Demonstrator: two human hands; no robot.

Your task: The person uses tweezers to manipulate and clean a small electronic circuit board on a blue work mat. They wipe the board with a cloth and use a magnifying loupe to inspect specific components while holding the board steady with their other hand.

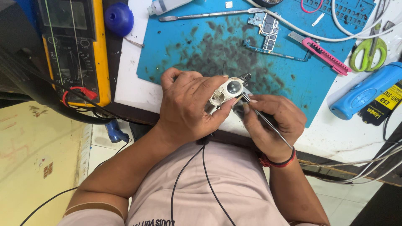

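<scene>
At the far left a yellow-cased multimeter [75,50] lies flat, boxy and hard-edged, its grey face crossed by thin leads, with red probe ends curled at its lower edge. Just right of it a rounded blue rubber blower bulb [119,19] sits on the dark strip of the bench.

Your left hand [188,106] is closed around a small white plastic housing [226,92], thumb and fingers wrapped about its sides so that it tilts up toward you. The housing is smooth and oblong, with two round wells in its face, one holding a glossy grey dome. It sits over the near edge of the blue work mat [184,46], a rubbery sheet smudged with dark, sooty stains.

Your right hand [270,125] pinches slim metal tweezers [266,121] between thumb and fingertips; the thin steel shaft runs back across your palm toward the red and black bands on your wrist, and the tips meet the right end of the housing.

Farther back on the mat a long flat metal spudger [201,16] lies beside a bare green circuit board [268,29] and a pink utility knife [324,52]. To the right, on the white benchtop, rest green-handled scissors [368,52] and a chunky blue cylindrical tool [366,92].
</scene>
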